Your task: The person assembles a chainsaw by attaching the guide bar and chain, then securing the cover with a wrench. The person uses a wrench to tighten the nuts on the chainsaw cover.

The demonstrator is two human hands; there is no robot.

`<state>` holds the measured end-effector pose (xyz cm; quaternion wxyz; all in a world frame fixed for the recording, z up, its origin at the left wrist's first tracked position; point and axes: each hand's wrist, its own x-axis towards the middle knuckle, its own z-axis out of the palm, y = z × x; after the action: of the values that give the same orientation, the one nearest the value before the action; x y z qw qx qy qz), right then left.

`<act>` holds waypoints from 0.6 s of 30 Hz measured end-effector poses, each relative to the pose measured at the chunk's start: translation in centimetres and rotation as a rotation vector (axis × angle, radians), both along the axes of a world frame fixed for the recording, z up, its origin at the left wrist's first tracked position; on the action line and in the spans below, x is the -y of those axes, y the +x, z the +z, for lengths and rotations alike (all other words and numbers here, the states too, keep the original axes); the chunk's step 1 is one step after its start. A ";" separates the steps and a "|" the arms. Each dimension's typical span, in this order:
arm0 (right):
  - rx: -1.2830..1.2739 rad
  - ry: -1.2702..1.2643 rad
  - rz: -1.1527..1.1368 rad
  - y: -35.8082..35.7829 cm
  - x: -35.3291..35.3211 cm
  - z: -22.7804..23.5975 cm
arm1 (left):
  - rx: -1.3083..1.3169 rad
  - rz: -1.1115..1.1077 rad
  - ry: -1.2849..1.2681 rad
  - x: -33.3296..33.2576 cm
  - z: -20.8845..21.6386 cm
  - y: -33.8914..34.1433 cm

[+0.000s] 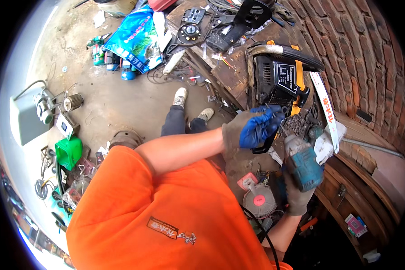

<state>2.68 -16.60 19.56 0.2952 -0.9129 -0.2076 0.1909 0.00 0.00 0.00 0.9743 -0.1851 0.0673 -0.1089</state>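
My left hand, in a grey glove with blue-coated fingers, is closed beside the lower end of a chainsaw. A thin dark metal piece shows at its fingertips, too small to name. My right hand, also gloved, grips a teal corded power driver, whose grey nose and thin bit point toward the left hand. The black and yellow-orange chainsaw lies on the workbench. Its front handle arches along the far side. My right fingers are mostly hidden behind the tool.
A white guide bar leans along the brick wall. Loose chain and small parts lie near the driver. A round ribbed starter cover sits below. Blue bag, power tools and a green bin stand on the floor to the left.
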 end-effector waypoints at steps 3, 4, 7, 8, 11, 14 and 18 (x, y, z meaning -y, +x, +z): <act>-0.034 -0.049 -0.055 1.0 -2.0 0.7 | -0.083 0.001 -0.019 -1.1 0.3 1.0; -0.007 -0.094 -0.014 1.2 -3.0 1.1 | -0.124 -0.009 -0.028 -1.2 0.5 0.9; 0.153 -0.295 0.287 3.3 -5.6 1.9 | -0.081 0.001 -0.076 -1.6 -0.4 1.4; 0.176 -0.349 0.340 4.1 -6.1 2.1 | -0.071 0.004 -0.077 -2.0 -1.0 1.8; 0.167 -0.434 0.435 5.3 -8.6 2.8 | -0.069 -0.002 -0.106 -1.7 -1.8 1.7; 0.215 -0.532 0.555 6.4 -8.6 3.1 | -0.082 -0.058 -0.071 -1.1 -2.6 1.6; 0.137 -0.577 0.477 6.6 -9.7 3.1 | 0.136 0.113 1.051 -1.0 -4.4 0.9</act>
<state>9.30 -6.86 22.69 -0.0414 -0.8951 -0.3713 0.2435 0.92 0.99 -4.38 0.9423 0.3320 0.0395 -0.0194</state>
